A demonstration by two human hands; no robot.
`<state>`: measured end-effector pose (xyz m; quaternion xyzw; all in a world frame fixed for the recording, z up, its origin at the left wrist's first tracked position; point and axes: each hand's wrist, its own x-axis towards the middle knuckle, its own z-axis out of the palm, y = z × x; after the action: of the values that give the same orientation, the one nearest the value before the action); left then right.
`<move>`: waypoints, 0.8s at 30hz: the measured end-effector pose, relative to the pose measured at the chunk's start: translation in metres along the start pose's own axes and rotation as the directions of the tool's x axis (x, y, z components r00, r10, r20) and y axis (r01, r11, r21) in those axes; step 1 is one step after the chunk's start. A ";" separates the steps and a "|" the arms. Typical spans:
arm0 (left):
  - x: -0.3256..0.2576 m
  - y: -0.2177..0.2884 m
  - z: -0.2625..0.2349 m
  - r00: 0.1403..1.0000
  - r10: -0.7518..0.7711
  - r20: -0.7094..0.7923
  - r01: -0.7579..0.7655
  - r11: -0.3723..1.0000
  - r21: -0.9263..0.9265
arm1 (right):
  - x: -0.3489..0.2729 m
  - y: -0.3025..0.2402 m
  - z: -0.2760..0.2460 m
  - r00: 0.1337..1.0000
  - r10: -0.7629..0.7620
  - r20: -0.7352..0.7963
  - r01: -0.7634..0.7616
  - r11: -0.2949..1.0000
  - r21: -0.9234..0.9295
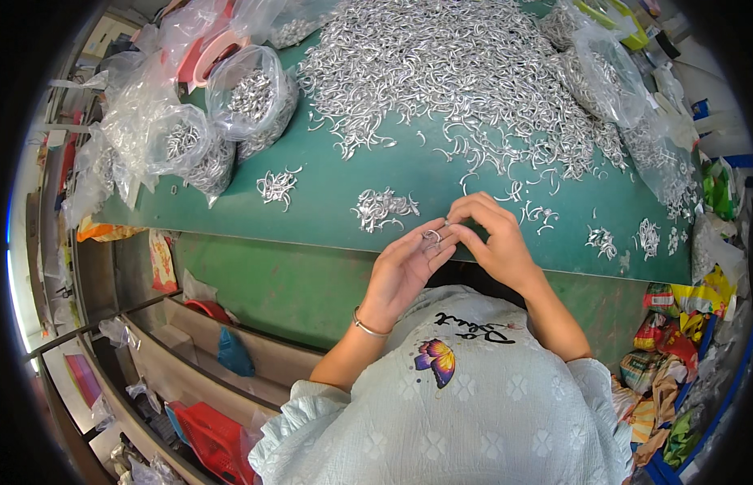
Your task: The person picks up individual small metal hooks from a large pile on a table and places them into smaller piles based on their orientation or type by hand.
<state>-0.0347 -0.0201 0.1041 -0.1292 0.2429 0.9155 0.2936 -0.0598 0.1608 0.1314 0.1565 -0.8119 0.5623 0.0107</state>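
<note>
My left hand (pixel 406 263) is turned palm up at the table's front edge, its fingers loosely extended. A small curved silver metal piece (pixel 431 236) rests on those fingers. My right hand (pixel 494 238) meets the left fingertips, with thumb and index finger pinched together on a tiny silvery bit that is mostly hidden. Just beyond my left hand lies a small pile of curved metal pieces (pixel 383 209). A second little pile (pixel 278 188) sits farther left. Past both hands, a large heap of the same pieces (pixel 449 61) spreads over the green table (pixel 312 220).
Clear plastic bags of metal pieces (pixel 267 121) stand at the table's left, near a pink container (pixel 219 56). More filled bags (pixel 611 85) line the right side. Small piles (pixel 601 241) lie near the right front edge. A red basket (pixel 215 440) sits low at left.
</note>
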 end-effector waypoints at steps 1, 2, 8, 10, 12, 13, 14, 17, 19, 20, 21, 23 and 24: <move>0.000 0.001 0.001 1.000 -0.009 -0.003 0.009 1.000 -0.013 | -0.002 0.000 -0.004 0.998 0.055 -0.005 -0.055 0.998 0.026; -0.001 0.003 0.002 1.000 -0.014 -0.004 0.014 1.000 -0.012 | -0.003 0.000 -0.007 0.994 0.110 -0.008 -0.109 0.993 0.053; 0.002 -0.001 -0.003 0.999 -0.049 0.022 0.051 0.996 -0.079 | -0.007 -0.002 -0.009 0.998 -0.066 0.005 0.066 0.998 -0.011; 0.003 -0.004 -0.005 0.997 -0.046 0.060 0.053 0.991 -0.126 | -0.007 -0.001 -0.005 0.998 -0.052 0.020 0.052 0.998 -0.019; 0.003 -0.005 -0.005 0.998 -0.049 0.034 0.053 0.993 -0.109 | -0.008 0.000 -0.004 0.999 -0.037 0.001 0.037 0.998 -0.042; 0.003 -0.005 -0.005 0.998 -0.052 0.020 0.053 0.994 -0.100 | -0.008 0.002 -0.007 0.999 -0.029 -0.026 0.028 0.998 -0.061; 0.001 -0.004 -0.002 1.000 -0.025 -0.019 0.024 0.999 -0.023 | -0.009 0.005 -0.010 0.998 -0.022 -0.052 0.018 0.997 -0.080; -0.001 -0.001 0.001 0.995 0.032 -0.091 -0.022 0.993 0.115 | -0.019 0.021 -0.024 0.992 0.065 -0.104 -0.086 0.972 -0.218; 0.000 -0.001 -0.008 0.994 0.029 -0.109 -0.020 0.997 0.078 | -0.023 0.018 -0.027 0.974 0.162 -0.156 -0.187 0.969 -0.159; 0.001 -0.002 -0.009 0.994 0.018 -0.104 -0.010 0.997 0.076 | -0.025 0.017 -0.028 0.961 0.211 -0.180 -0.235 0.963 -0.128; 0.001 -0.002 -0.010 0.995 0.009 -0.101 -0.002 0.997 0.075 | -0.027 0.021 -0.030 0.980 0.141 -0.141 -0.173 0.951 -0.255; 0.001 -0.003 -0.009 0.995 -0.007 -0.104 0.015 0.997 0.080 | -0.031 0.032 -0.033 0.999 0.015 -0.036 -0.030 0.872 -0.488; 0.002 -0.005 -0.007 0.994 -0.013 -0.110 0.022 0.996 0.086 | -0.033 0.032 -0.031 0.999 0.016 -0.046 -0.037 0.870 -0.492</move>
<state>-0.0328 -0.0198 0.0954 -0.1685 0.2971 0.8930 0.2931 -0.0424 0.2075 0.1070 0.1259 -0.9300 0.3402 0.0589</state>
